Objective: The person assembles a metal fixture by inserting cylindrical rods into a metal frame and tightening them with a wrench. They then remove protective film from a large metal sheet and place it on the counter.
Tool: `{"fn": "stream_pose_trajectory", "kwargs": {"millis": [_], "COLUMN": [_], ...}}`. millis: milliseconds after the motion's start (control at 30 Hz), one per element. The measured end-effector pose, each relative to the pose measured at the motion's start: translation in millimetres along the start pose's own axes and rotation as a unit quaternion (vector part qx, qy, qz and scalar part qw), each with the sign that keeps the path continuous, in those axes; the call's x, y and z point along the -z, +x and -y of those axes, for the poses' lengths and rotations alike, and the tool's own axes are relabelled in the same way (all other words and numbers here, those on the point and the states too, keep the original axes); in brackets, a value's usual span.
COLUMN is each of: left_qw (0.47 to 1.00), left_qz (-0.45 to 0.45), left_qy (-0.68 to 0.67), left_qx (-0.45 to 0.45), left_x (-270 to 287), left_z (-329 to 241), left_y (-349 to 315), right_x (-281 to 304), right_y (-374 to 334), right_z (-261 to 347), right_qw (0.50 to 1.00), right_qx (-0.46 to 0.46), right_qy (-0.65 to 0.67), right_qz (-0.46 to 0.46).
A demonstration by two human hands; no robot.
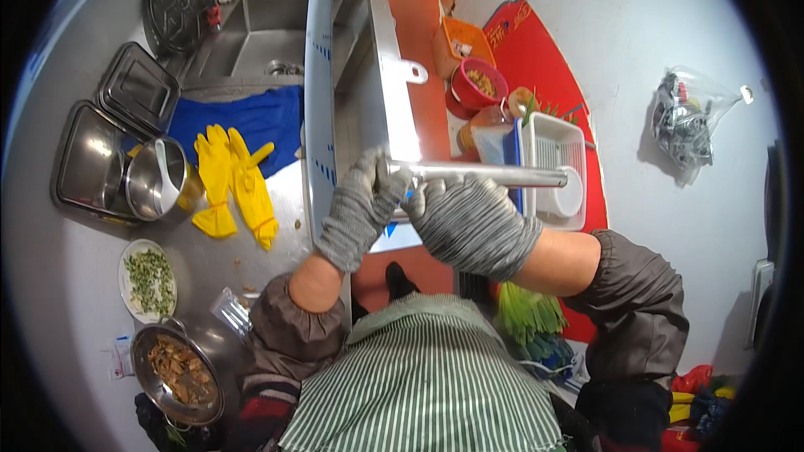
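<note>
A worker in a striped apron and grey knit gloves leans over a steel frame, a metal tube jutting from its near corner toward the right, above the floor between two work surfaces. The left hand is closed on the tube's inner end where it meets the frame, presumably to keep the joint steady; the right hand is curled just beside it against the tube (whether its fingers clasp the tube or some smaller part is hidden). Holding so near the joint probably gives better control than the free end would, and the gloves likely spare the skin from metal edges. On the steel desk at left, yellow rubber gloves lie partly over a blue cloth, seemingly set near the sink for wet work, while a plate of chopped greens and a pan of browned food sit nearer the body, apart from the metal. At right, a white basket and a pink bowl share a red surface.
</note>
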State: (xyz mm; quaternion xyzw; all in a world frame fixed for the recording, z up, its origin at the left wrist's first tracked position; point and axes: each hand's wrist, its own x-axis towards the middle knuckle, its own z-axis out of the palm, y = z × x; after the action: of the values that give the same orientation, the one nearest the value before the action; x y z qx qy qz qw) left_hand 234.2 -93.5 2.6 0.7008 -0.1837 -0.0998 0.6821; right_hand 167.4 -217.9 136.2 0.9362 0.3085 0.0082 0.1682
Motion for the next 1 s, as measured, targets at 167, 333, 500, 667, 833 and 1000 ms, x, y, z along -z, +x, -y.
{"fn": "stream_pose_trajectory", "kwargs": {"millis": [167, 333, 500, 667, 833, 1000], "left_qw": [0.998, 0.994, 0.992, 0.996, 0.902, 0.986], "left_qz": [-0.002, -0.004, -0.006, -0.034, -0.096, -0.058], "left_qy": [0.067, 0.111, 0.126, 0.03, 0.281, 0.108], "left_qx": [-0.023, 0.01, -0.021, -0.079, -0.313, -0.115], "left_x": [6, 3, 2, -8, -6, -9], "left_z": [-3, -4, 5, 24, 39, 34], "left_y": [7, 6, 4, -1, 3, -1], "right_x": [-18, -25, -23, -17, -19, -20], "right_y": [1, -10, -14, -16, -15, -12], "right_z": [-4, -3, -5, -2, 0, 3], "right_qw": [0.993, 0.995, 0.991, 0.992, 0.992, 0.992], "right_qx": [-0.015, -0.055, -0.113, -0.102, -0.104, -0.105], "right_qy": [0.073, 0.022, 0.075, 0.072, 0.061, 0.048], "right_qz": [-0.093, -0.083, 0.015, -0.015, -0.028, 0.055]}}
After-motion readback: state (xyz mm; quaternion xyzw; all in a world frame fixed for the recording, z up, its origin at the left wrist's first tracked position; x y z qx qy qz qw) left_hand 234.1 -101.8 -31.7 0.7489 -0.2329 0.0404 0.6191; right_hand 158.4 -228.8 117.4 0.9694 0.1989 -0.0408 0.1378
